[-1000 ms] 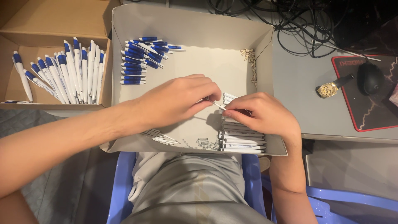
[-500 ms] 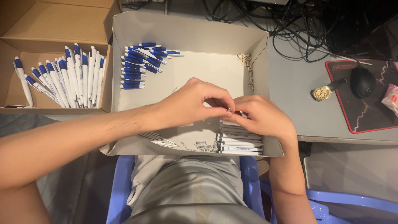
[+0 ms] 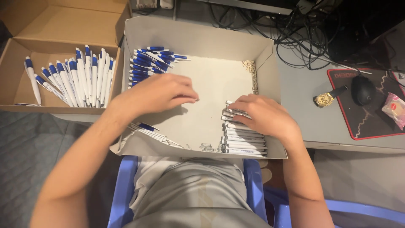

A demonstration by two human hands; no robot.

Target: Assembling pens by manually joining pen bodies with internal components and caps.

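The right hand [image 3: 262, 116] is grasping white pen barrels [image 3: 244, 141]; the left hand [image 3: 158, 93] is hovering loosely curled, seemingly empty; fitting blue caps [image 3: 145, 67] likely comes next.

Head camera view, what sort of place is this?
Probably a home desk used for piecework: a tangle of cables, a computer mouse on its mat, and cardboard trays of pen parts.

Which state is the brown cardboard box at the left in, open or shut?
Open: the brown cardboard box has its flaps folded back, and white and blue pens lying inside are in plain view.
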